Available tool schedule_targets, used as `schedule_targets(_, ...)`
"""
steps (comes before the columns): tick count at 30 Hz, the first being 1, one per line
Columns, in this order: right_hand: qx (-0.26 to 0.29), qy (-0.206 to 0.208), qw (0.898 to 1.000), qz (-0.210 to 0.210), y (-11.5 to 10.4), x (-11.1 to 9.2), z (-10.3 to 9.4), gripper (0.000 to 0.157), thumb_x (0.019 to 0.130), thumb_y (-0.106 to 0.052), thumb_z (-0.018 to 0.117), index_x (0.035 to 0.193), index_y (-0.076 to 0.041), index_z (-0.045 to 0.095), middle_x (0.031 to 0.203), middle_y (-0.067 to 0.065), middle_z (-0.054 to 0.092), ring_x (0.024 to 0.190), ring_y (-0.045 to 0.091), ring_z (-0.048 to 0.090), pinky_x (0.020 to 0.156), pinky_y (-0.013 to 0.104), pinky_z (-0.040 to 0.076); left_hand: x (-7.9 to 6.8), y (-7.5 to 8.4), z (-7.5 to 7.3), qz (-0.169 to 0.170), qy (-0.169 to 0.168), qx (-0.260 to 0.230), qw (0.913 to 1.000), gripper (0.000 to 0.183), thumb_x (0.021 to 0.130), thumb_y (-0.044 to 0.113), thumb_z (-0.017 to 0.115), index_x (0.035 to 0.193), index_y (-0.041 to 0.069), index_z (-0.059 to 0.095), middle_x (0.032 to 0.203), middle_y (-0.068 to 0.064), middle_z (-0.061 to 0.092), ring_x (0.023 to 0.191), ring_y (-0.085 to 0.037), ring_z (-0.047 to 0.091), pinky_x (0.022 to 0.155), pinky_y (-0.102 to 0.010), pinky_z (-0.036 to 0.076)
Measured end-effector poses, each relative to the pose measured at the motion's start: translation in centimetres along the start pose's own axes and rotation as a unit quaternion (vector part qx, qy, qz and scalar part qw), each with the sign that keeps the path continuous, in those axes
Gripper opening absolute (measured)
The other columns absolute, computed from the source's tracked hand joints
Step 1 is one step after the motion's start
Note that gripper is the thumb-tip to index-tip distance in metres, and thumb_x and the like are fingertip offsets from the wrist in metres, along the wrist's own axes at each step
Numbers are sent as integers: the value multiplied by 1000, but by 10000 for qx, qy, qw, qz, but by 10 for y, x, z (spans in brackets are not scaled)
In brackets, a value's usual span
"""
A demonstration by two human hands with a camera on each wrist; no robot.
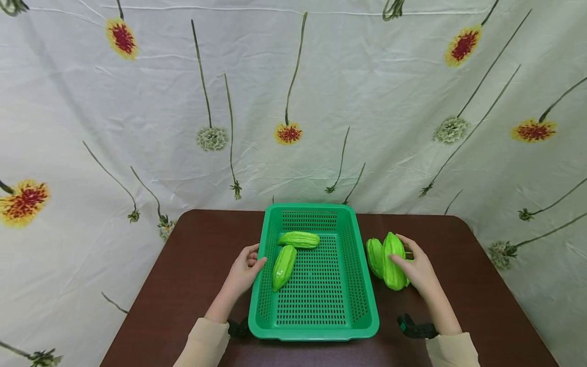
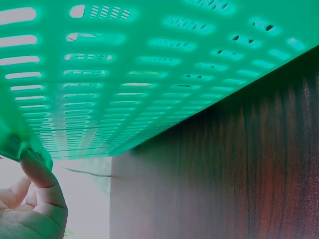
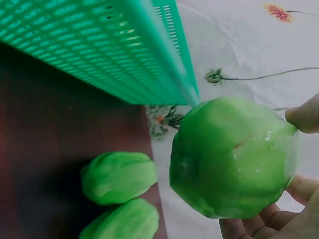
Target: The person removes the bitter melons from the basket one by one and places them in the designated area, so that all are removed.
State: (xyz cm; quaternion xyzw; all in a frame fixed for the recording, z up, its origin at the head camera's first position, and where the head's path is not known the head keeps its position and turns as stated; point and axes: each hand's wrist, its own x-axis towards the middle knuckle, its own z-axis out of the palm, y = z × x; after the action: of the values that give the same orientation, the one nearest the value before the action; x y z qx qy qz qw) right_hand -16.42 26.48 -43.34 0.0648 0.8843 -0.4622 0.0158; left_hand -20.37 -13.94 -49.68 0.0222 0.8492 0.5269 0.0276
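Note:
At the left side of the green plastic basket (image 1: 316, 334), my left hand (image 1: 245, 265) pinches the rim. In the left wrist view the fingers (image 2: 42, 181) curl at the basket's edge. My right hand (image 1: 416, 267) grips a green ridged gourd (image 1: 393, 261), held up beside the basket's right side. The right wrist view shows this gourd (image 3: 234, 159) end-on and large, with the thumb on one side and fingers underneath. Two similar gourds lie in the basket, one crosswise (image 1: 299, 239) and one lengthwise (image 1: 284, 267).
Under the held gourd, two more green gourds (image 3: 119, 178) lie on the dark brown wooden table (image 1: 202, 239), partly hidden in the head view by the hand and the held one. Behind the table hangs a white cloth (image 1: 257, 168) printed with flowers.

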Motion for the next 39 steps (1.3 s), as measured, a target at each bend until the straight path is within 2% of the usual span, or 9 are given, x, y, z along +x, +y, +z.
schedule_targets(6,-260,-70,9996,25,17,-6,4,62,98,-23,59,152,-4,33,140,29,43,123,43,48,88,49,49,1,0,0,-30,-16,-30,10000,51,99,12,59,144,-3,42,115,-17,54,93,-20,52,77,-32,46)
schedule_targets(15,-394,-261,9985,273,43,-18,12,64,96,-23,61,151,-2,34,144,33,39,125,48,47,90,55,48,1,1,1,-90,-39,-59,9999,51,99,13,59,145,-2,41,115,-17,54,94,-21,52,78,-33,46)
schedule_targets(25,-271,-370,9976,524,60,-27,24,65,94,-22,65,149,-1,36,138,34,44,122,46,50,87,50,49,1,-1,1,-114,-37,-23,9999,52,100,15,59,145,-2,41,117,-17,53,97,-23,53,80,-34,46)
schedule_targets(32,-176,-248,9976,615,66,-31,33,63,90,-19,70,141,4,42,123,29,55,105,34,61,76,35,50,1,-1,1,-122,-28,-9,9999,52,100,15,59,145,-2,40,117,-18,53,98,-23,53,80,-35,47)
schedule_targets(39,-160,-301,9966,746,72,-36,35,63,90,-22,70,139,6,41,122,28,57,107,37,61,80,40,52,0,0,1,-110,-32,-34,9999,52,100,15,59,145,-2,41,117,-17,53,97,-23,53,79,-34,46)
